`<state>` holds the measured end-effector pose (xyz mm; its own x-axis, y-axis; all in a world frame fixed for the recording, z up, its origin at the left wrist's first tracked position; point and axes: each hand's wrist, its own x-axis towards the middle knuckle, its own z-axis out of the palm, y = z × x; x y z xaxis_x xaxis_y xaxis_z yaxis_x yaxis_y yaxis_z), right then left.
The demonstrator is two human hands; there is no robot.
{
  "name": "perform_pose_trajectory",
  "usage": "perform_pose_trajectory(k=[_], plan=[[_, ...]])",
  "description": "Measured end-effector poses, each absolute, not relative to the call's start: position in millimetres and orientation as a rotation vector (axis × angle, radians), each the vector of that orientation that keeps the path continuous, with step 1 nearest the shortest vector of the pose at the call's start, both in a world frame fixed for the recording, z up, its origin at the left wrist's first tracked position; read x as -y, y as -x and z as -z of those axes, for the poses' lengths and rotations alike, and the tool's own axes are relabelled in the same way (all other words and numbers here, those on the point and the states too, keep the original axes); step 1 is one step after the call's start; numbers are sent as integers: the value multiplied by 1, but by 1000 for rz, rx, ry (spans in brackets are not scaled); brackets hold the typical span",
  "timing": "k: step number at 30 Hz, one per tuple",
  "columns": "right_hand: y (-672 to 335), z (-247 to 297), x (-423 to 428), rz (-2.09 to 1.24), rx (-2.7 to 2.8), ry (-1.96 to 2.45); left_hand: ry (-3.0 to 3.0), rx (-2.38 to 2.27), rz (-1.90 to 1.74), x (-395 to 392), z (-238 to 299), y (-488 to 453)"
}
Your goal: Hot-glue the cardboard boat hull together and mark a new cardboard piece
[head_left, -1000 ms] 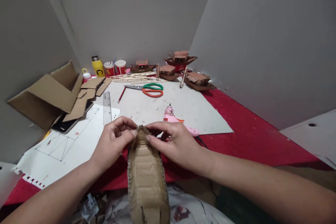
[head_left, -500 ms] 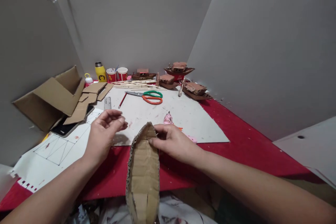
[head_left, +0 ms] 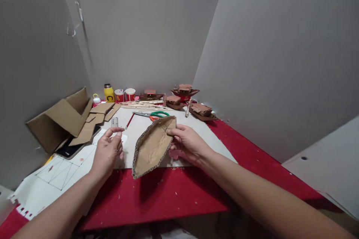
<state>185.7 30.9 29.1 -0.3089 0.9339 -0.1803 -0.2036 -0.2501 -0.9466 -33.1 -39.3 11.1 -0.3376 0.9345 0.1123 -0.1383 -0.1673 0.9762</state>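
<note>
My right hand [head_left: 187,143] grips the right edge of a brown cardboard boat hull [head_left: 153,146], thumb on the rim, holding it tilted above the table with its hollow inside facing me. My left hand [head_left: 108,151] hovers to the left of the hull, apart from it, fingers loosely curled with thumb and forefinger close together and nothing visible in them. Under the hands lie a grey board [head_left: 146,127] and the red table top [head_left: 174,194].
Green and orange scissors [head_left: 157,115], a red pencil [head_left: 129,120], a clear ruler [head_left: 114,121], wooden sticks [head_left: 143,103]. Cardboard box and scraps [head_left: 60,119] over a phone at left. White drawing sheet [head_left: 53,168]. Yellow bottle [head_left: 109,93], red cups [head_left: 125,94], finished model boats [head_left: 183,99] at the back. Grey partition walls around.
My left hand let go of the hull's tip and drew off to the left. My right hand lifted the hull and tilted it. The camera view rose.
</note>
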Motion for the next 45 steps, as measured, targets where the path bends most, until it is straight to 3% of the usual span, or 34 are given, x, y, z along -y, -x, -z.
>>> perform_pose_trajectory(k=[6, 12, 20, 32, 40, 45], plan=[[-182, -39, -31, -1720, 1014, 1002, -1179, -1343, -1590, 44, -16, 26], [-171, -47, -31, -1773, 979, 919, -1281, -1085, -1477, 55, -22, 5], [-169, -44, -9, -1761, 983, 751, -1178, -940, -1771, 64, -31, -3], [-193, -38, 14, -1787, 1354, 390, -1139, -957, -1635, 67, -46, 24], [-224, -45, -13, -1582, 1346, 798, -1073, -967, -1442, 80, -50, 46], [-213, -65, 0, -1448, 1753, 767, -989, -1017, -1373, 77, -44, 27]])
